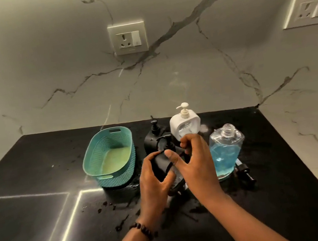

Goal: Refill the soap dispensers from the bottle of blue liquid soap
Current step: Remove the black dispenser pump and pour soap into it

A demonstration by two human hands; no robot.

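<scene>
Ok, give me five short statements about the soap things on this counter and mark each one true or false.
1. The soap bottle stands uncapped. True.
2. The teal basket lies right of the soap bottle. False: it lies to the left.
3. Both hands, left hand and right hand, hold the black dispenser. True.
4. The white dispenser has no pump. False: its pump is on.
5. The soap bottle is full to the neck. False: blue soap fills only the lower part.
</scene>
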